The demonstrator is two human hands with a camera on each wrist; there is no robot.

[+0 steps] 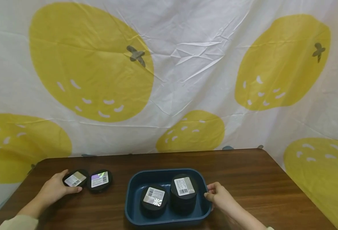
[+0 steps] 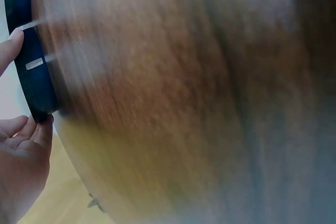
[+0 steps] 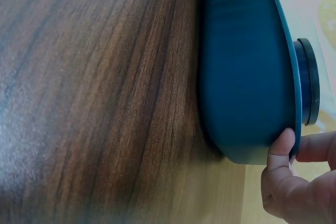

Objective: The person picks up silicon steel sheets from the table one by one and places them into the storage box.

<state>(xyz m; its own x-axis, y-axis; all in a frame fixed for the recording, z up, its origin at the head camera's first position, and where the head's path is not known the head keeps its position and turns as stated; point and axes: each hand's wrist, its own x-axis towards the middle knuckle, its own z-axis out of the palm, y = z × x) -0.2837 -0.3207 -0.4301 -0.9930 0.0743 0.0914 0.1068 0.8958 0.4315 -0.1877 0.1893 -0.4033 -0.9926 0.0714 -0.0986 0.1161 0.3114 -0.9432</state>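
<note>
My left hand (image 1: 54, 186) pinches a flat round black container (image 1: 75, 178) with a pale barcode label, thumb on the near side and fingers at the far side. A second round black container (image 1: 100, 180) lies right beside it. In the left wrist view the container's dark side (image 2: 37, 77) stands between thumb and fingers. My right hand (image 1: 221, 195) grips the right rim of a blue plastic bin (image 1: 127, 201); the right wrist view shows the thumb against the outer wall. Inside the bin are a low black container (image 1: 150, 207) and a taller black stack (image 1: 183, 204), both labelled on top.
The brown wooden table (image 1: 232, 166) has rounded far corners. A white cloth (image 1: 186, 80) with yellow fruit prints hangs behind and beside it. The bin stands at the front middle, to the right of the two loose containers.
</note>
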